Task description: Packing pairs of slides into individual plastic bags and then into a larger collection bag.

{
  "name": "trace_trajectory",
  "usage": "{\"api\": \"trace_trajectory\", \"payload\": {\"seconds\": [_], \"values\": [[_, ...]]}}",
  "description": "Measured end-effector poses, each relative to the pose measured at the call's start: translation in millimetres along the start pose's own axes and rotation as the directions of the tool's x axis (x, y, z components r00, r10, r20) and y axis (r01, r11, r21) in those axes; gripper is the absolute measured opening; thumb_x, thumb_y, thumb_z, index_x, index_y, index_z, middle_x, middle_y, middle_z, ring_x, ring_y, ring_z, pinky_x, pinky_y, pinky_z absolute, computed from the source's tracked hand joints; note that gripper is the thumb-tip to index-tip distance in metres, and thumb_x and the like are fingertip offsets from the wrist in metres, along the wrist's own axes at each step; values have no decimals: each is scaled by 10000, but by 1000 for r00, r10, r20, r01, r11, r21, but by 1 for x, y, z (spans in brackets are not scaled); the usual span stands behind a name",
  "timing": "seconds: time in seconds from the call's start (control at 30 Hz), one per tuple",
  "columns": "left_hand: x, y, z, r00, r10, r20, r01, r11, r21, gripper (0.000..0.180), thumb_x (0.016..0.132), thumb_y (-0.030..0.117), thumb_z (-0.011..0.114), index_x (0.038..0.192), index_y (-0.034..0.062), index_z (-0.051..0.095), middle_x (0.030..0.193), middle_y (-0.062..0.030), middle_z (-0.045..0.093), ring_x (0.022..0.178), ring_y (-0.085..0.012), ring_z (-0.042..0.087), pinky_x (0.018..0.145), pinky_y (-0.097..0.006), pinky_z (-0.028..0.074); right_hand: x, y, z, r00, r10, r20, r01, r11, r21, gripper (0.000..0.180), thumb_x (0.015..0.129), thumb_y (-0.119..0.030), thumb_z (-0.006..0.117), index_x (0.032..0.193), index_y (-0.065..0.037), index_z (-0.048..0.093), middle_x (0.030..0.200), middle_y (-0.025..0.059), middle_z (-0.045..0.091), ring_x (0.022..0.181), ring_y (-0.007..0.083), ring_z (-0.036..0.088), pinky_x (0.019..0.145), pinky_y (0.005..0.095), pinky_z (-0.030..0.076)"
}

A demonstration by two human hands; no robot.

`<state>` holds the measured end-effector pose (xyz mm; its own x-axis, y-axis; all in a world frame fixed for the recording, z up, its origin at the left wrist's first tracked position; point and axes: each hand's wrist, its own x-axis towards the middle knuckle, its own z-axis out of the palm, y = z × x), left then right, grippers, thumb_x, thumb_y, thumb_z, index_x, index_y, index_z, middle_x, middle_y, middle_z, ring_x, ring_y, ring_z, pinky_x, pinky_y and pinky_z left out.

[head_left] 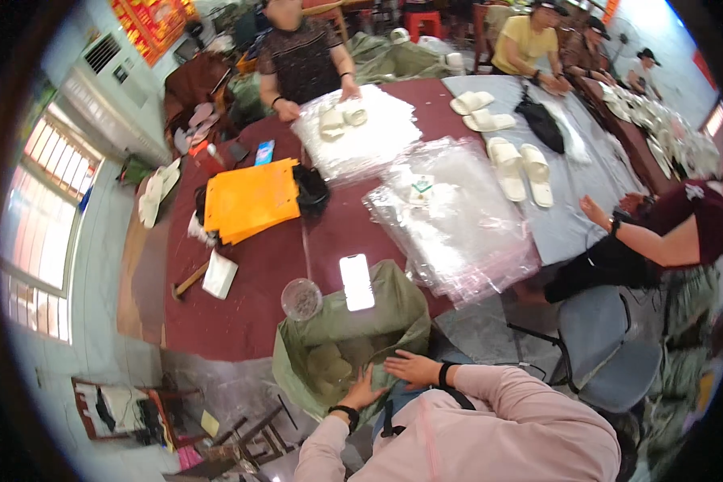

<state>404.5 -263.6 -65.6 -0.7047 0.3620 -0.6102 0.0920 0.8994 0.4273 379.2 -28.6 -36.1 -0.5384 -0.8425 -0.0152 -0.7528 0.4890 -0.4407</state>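
A green woven sack (293, 353) gapes in front of me, its far side draped over the table's near edge. Pale, flat rounded pieces (329, 363) lie inside it, too dim to tell their kind. At the sack's near rim is my left hand (361, 394), fingers stretched toward the opening. My right hand (412, 369) lies flat with fingers spread, on or just above the rim's right side. Neither hand visibly holds anything. Just beyond the opening, a lit phone (357, 283) rests on the sack's cloth, beside a clear round tub (301, 299) of small bits.
Clear plastic bags (466, 225) are stacked on the dark red table (249, 313). Orange sheets (253, 201), a hammer (191, 279) and white slippers (520, 170) lie around. A person (301, 56) stands opposite; others sit at right. A grey chair (606, 345) is to my right.
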Motion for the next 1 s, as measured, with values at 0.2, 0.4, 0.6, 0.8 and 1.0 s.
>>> {"api": "trace_trajectory", "payload": {"seconds": [0.2,0.4,0.6,0.8,1.0], "values": [[-3,12,5,948,226,226,-186,965,-186,792,775,27,557,1436,114,131,1317,-276,399,1152,-407,460,942,-417,389,-7,-3,32,995,101,25,-91,960,-267,667,783,-252,573,1377,-105,307,1422,85,324,1282,238,352,1075,442,235],[-1,60,-7,875,459,157,-431,884,-181,622,724,-48,506,1307,144,403,1097,-208,564,962,-375,548,767,-444,452,-20,1,-15,995,101,5,-98,974,-203,590,781,-280,588,1338,-257,394,1475,34,223,1286,261,345,1062,471,254],[8,74,-7,836,481,263,-520,848,104,482,760,21,511,1227,141,503,996,-187,612,892,-373,586,737,-446,466,-54,3,-26,955,201,216,-152,963,-223,448,757,-179,597,1203,-176,550,1455,62,270,1316,251,295,1073,468,232],[-1,104,5,913,316,256,-371,905,206,309,785,97,504,1078,110,599,935,-182,636,885,-352,607,739,-456,471,-141,21,-35,915,329,-232,-316,944,93,413,725,-122,592,1135,-93,552,1273,152,462,1146,313,469,958,433,371],[-5,120,31,985,104,136,-134,963,233,354,703,82,534,1047,94,619,953,-183,638,908,-347,607,751,-448,481,-270,43,-30,743,635,-209,-591,770,239,288,737,-132,596,1015,-54,589,1010,160,578,904,352,565,773,432,464]]}}
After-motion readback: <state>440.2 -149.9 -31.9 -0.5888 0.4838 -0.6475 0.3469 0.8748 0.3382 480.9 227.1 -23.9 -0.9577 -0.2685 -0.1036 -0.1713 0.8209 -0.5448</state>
